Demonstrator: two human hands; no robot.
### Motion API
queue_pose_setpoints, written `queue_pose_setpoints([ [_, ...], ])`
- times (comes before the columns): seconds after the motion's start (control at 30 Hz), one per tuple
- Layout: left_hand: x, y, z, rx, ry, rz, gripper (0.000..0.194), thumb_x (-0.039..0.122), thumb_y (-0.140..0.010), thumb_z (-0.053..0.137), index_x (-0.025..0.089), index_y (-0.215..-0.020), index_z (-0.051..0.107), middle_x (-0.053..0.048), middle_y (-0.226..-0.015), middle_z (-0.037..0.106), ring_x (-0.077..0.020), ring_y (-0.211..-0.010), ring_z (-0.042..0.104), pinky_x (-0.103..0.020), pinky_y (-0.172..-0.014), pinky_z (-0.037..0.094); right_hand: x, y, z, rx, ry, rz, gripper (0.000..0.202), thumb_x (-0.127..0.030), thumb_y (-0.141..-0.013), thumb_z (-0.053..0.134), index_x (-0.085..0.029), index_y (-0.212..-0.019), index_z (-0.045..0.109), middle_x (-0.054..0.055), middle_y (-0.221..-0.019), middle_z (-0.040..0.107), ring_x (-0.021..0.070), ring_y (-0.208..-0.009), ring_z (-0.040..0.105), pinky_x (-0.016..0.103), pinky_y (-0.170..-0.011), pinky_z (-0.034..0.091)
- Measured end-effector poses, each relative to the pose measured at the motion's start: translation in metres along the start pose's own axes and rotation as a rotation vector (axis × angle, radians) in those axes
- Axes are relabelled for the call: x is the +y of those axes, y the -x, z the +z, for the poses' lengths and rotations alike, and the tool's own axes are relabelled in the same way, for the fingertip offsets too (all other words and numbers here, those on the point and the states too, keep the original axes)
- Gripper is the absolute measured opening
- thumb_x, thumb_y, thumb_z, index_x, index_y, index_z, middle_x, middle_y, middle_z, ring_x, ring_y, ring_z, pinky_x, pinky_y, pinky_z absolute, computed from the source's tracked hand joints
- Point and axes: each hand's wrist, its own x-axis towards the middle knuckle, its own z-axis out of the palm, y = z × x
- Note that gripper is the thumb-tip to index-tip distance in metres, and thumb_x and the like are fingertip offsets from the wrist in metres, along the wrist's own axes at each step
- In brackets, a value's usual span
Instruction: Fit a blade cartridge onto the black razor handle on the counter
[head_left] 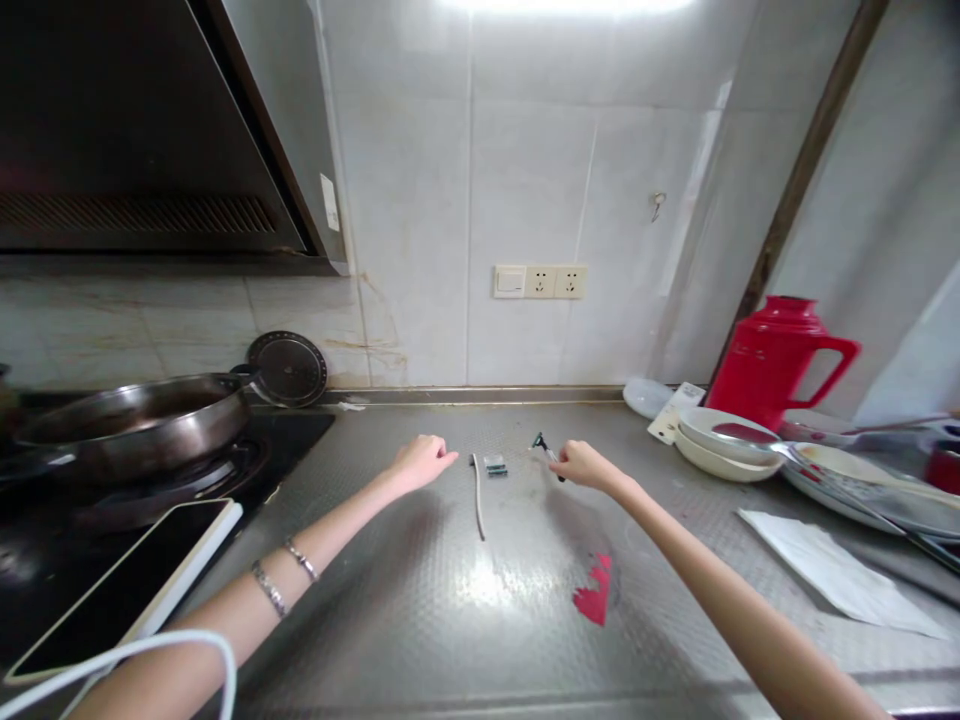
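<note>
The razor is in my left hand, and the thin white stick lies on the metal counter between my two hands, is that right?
Not quite: the head view shows the razor in your right hand, not your left hand. The thin white stick does lie on the metal counter between your two hands.

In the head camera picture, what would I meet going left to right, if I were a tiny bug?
Steel pan → black round disc → left hand → thin pale stick → small green-and-clear piece → right hand holding a razor → red thermos flask.
</note>
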Motion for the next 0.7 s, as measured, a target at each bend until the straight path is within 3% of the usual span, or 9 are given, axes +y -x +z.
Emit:
queue_pose_setpoints([
  [0.13,0.018,0.003,0.02,-0.079,0.004,-0.034,0.037,0.046,-0.078,0.046,0.016,-0.066,0.064,-0.008,-0.073,0.067,-0.0187,-0.069,0.062,-0.026,-0.061,0.041,0.041,0.013,0.009,0.019,0.005,0.043,0.027,-0.027,-0.074,0.05,-0.012,-0.056,0.064,0.008,-0.055,0.062,0.0143,-0.054,0.055,0.022,-0.049,0.029],
  [0.3,0.038,0.004,0.04,-0.107,-0.051,-0.061,0.034,0.045,-0.077,0.048,0.018,-0.068,0.066,-0.01,-0.08,0.069,-0.0226,-0.075,0.064,-0.029,-0.064,0.044,0.068,0.021,0.017,0.045,0.004,0.075,0.026,-0.027,-0.074,0.05,-0.012,-0.059,0.064,0.007,-0.056,0.061,0.0132,-0.055,0.053,0.022,-0.051,0.028],
  [0.7,0.06,0.014,0.062,-0.142,-0.208,-0.083,0.033,0.034,-0.08,0.041,0.015,-0.088,0.066,-0.016,-0.093,0.068,-0.0256,-0.09,0.063,-0.033,-0.074,0.047,0.079,0.035,0.023,-0.005,0.003,0.094,0.025,-0.03,-0.074,0.052,-0.013,-0.061,0.065,0.007,-0.059,0.064,0.0134,-0.055,0.055,0.022,-0.049,0.028],
])
